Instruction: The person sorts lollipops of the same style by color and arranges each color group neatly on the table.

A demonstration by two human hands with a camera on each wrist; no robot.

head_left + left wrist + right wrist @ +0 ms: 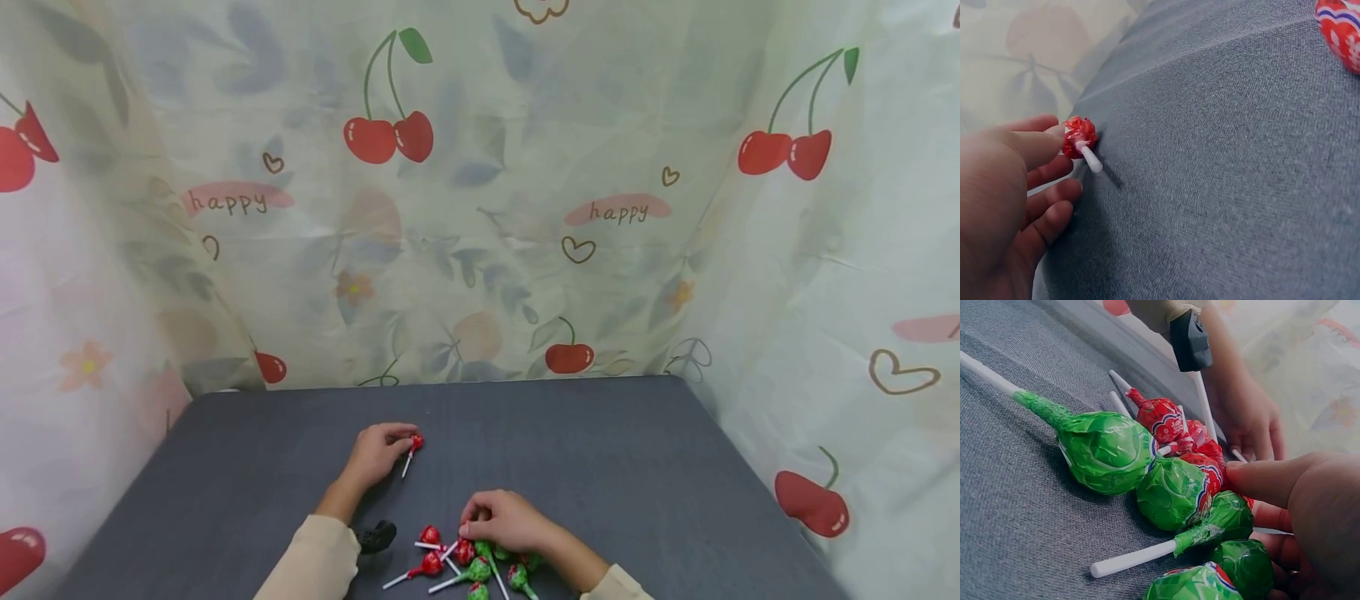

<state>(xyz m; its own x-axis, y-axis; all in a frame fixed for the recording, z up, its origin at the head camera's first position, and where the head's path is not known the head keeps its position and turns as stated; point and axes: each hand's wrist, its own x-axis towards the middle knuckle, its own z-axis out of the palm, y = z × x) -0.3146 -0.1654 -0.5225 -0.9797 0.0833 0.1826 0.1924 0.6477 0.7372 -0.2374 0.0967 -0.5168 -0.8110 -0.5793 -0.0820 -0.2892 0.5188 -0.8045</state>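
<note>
Toward the back of the table, my left hand (pixel 377 455) pinches a red-wrapped lollipop (pixel 417 442) by its head between thumb and index finger. Its white stick points toward me, and in the left wrist view the lollipop (pixel 1080 136) casts a shadow on the cloth. At the pile in front, my right hand (pixel 508 521) holds another red lollipop (pixel 465 550) with thumb and curled fingers. In the right wrist view my thumb presses against the red wrapper (pixel 1204 467), partly hidden behind green lollipops. Green lollipops (pixel 1107 453) lie right beside these fingers.
More red lollipops (pixel 431 564) lie left of the right hand, sticks crossing. Several green ones (pixel 478 570) are bunched below it. A dark grey cloth covers the table (pixel 600 450). Printed curtains (pixel 480 208) enclose the back and sides. A black wrist device (pixel 377 537) sits at the left sleeve.
</note>
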